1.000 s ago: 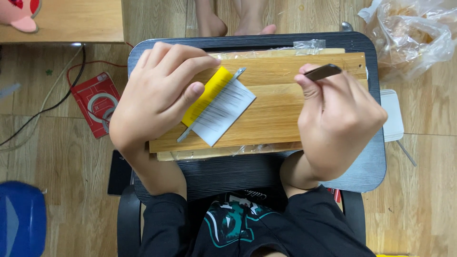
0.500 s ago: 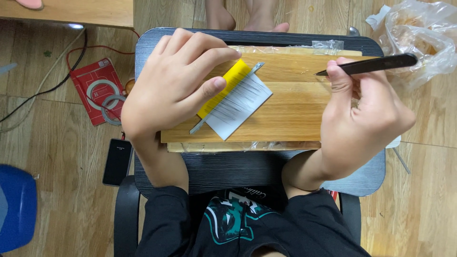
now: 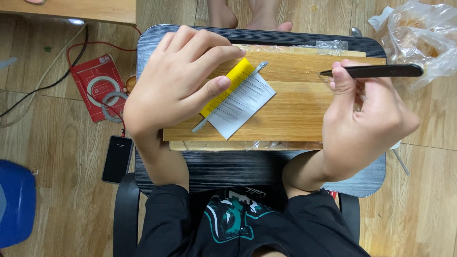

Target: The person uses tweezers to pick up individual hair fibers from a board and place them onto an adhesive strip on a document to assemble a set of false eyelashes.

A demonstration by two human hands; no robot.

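L hand (image 3: 178, 83) pins yellow strip (image 3: 227, 85) w/ white card (image 3: 243, 104) on board (image 3: 295, 112). R hand (image 3: 364, 121) grips black tweezers (image 3: 373, 71), tip over board.

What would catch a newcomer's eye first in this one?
Two bare hands over a wooden board at centre. The left hand presses a yellow-edged white card with a thin metal strip onto the board; the right hand holds black tweezers pointing left. A crumpled plastic bag lies top right on the floor.
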